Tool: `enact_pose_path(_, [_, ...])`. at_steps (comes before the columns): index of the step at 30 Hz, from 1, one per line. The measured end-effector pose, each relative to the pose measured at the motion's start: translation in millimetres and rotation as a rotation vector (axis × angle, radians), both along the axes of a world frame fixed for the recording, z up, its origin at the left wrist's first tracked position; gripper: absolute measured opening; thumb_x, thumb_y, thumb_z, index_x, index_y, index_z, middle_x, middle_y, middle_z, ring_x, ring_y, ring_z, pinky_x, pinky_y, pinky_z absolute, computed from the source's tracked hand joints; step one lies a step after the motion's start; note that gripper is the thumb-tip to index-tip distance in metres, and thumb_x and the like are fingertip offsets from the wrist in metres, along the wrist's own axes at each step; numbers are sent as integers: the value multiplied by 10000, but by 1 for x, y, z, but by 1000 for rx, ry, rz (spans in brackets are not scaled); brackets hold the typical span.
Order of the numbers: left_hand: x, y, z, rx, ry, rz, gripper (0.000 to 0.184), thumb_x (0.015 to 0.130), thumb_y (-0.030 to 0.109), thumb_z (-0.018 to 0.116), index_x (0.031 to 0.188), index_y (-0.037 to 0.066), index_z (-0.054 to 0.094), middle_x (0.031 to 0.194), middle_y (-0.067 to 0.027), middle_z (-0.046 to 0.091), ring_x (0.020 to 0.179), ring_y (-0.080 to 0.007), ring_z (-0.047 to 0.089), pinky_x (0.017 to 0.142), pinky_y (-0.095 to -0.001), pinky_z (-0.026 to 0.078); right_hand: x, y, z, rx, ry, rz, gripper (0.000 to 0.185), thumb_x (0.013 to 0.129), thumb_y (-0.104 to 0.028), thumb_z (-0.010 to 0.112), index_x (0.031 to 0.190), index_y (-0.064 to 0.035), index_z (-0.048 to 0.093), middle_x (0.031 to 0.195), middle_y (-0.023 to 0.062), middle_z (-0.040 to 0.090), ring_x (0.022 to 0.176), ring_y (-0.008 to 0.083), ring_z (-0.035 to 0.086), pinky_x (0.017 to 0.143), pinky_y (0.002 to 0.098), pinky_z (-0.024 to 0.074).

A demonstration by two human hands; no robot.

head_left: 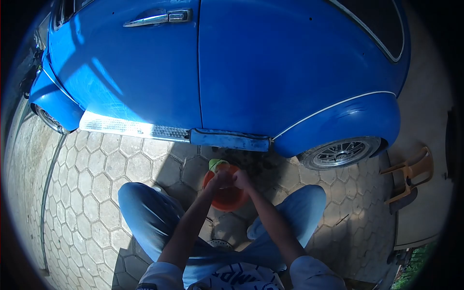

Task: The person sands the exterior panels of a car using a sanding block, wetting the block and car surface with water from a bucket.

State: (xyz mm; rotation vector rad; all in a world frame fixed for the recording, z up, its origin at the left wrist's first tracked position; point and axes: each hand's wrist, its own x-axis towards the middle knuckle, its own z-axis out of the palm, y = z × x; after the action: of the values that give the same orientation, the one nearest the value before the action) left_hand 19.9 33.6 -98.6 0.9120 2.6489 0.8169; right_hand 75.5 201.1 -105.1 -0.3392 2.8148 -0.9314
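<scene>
The left hand (222,181) and right hand (243,180) sit close together over the bucket (228,200), grip unclear; a knock could tip the green thing (217,164) at its rim onto the paving (101,187).

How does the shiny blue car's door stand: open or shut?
Shut: the blue metal door sits flush with the rear body panel, only a thin dark seam between them.
</scene>
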Motion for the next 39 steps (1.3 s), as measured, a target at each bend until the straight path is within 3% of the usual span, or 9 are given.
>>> enact_pose_path(2, [-5,-5,24,48,-35,58,186,980,209,676,968,57,781,868,-118,770,793,-254,751,768,-413,587,-31,-2,59,-9,123,-88,64,744,-23,700,775,-4,754,798,209,727,758,370,731,696,434,574])
enact_pose_path(5, [-50,-20,113,618,-41,96,61,910,85,788,958,48,779,876,-121,773,813,-242,750,779,-371,586,-80,-1,144,-179,302,-70,101,843,48,691,897,31,775,862,206,770,815,282,781,750,364,616])
enact_pose_path(8, [-63,-23,214,809,292,186,283,856,7,796,1132,39,744,1075,-166,762,938,-241,740,802,-348,564,-105,-7,249,-446,322,-76,301,918,12,691,1215,-7,736,1063,176,787,933,257,775,849,386,615])
enact_pose_path(12, [-76,-39,233,902,294,273,388,881,15,784,1256,58,690,1156,-116,744,1004,-193,714,836,-327,552,-109,-2,310,-393,548,-16,264,956,-65,694,1212,-12,734,1077,165,789,939,222,766,852,340,588])
enact_pose_path(16, [-88,-64,154,980,-29,514,320,954,30,701,1272,60,677,1099,-51,737,960,-117,678,835,-288,540,-102,14,263,-522,426,-159,229,1003,-70,666,1209,12,725,1096,115,774,959,145,729,856,281,571])
enact_pose_path(24, [-41,-60,-1,672,-521,360,305,953,135,745,1238,38,694,1021,-77,764,937,-137,703,848,-306,563,-45,19,66,-647,95,-336,232,1003,-85,669,1207,17,711,1069,102,762,960,165,734,878,294,584])
enact_pose_path(31, [-52,-28,49,745,-550,386,332,968,82,712,1289,15,656,1064,-58,744,977,-149,705,887,-307,561,-110,-16,185,-602,119,-20,257,989,-160,717,1183,8,729,1102,125,780,1031,209,744,934,349,575])
enact_pose_path(33, [-64,-25,60,844,-450,374,332,971,68,703,1294,13,651,1074,-59,740,976,-150,703,888,-303,559,-128,-10,216,-466,439,-35,266,984,-143,713,1197,16,717,1127,140,778,1036,219,746,937,341,576])
enact_pose_path(39, [-69,-15,126,1036,-455,449,478,1021,158,641,1464,33,513,1265,-100,659,1180,-159,621,1010,-356,518,-97,15,178,-970,404,-428,359,993,-104,697,1330,13,653,1210,143,745,1088,217,721,995,318,539])
